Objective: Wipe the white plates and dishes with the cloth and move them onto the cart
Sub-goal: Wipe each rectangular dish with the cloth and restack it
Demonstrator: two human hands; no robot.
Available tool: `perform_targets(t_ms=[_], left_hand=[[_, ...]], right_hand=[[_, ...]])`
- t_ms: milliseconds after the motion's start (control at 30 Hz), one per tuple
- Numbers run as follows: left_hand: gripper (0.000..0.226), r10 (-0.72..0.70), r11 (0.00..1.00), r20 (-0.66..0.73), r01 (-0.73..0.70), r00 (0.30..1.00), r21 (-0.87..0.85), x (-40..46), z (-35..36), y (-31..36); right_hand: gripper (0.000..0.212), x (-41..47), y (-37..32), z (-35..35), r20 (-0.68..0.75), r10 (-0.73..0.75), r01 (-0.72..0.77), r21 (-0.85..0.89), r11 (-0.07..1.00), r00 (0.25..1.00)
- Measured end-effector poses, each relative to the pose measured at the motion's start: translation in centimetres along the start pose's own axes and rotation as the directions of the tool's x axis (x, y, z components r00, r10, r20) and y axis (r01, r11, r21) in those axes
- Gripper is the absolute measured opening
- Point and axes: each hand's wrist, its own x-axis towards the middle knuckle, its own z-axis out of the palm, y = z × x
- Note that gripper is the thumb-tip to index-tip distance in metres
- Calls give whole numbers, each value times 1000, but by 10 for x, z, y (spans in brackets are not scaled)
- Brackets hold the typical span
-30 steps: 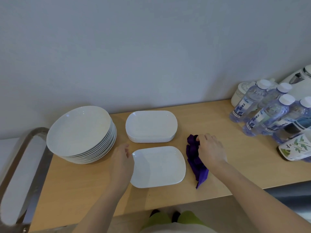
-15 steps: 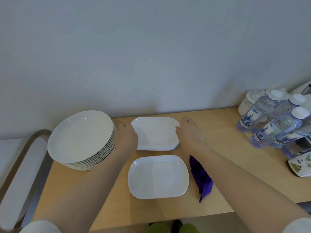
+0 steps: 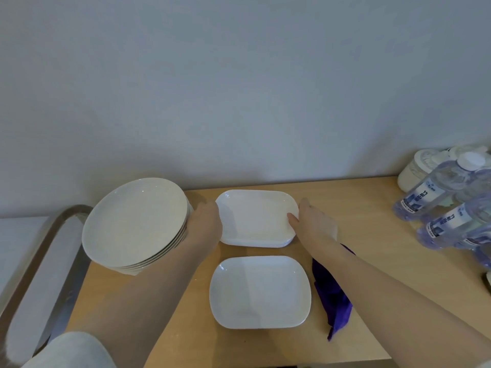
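A stack of white rectangular dishes sits at the back of the wooden table. My left hand grips its left edge and my right hand grips its right edge, thumb on the rim. One single rectangular dish lies in front of the stack. A purple cloth lies crumpled to the right of that dish, partly under my right forearm. A stack of round white plates stands at the left. The cart with its metal rail is at the far left.
Several water bottles lie at the right end of the table, with a white lidded jar behind them. A grey wall runs right behind the table.
My right hand let go of the purple cloth and my left hand left the single dish. Both hands reached to the back stack of rectangular dishes and took hold of its sides.
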Motion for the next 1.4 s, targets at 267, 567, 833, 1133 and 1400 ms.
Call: perform_targets(t_ms=[267,567,833,1133,1400], left_hand=[[32,-30,999,18,30,999,21,3,3,7],[26,-16,1000,-19,16,1000,8,0,5,6],[23,-87,969,-65,70,994,-237,-16,-13,14],[22,-58,919,-56,31,997,-392,-68,-21,12],[6,-79,882,-28,57,996,-468,-119,8,-21]], right_hand=[[28,5,-6,1,55,45,-46,33,998,997],[29,6,-6,-2,47,62,-64,31,997,997],[26,-2,5,-28,-31,64,-58,151,987,998],[20,-60,28,-32,-108,39,-11,252,968,993],[17,-113,30,-11,-93,30,-5,256,967,995]])
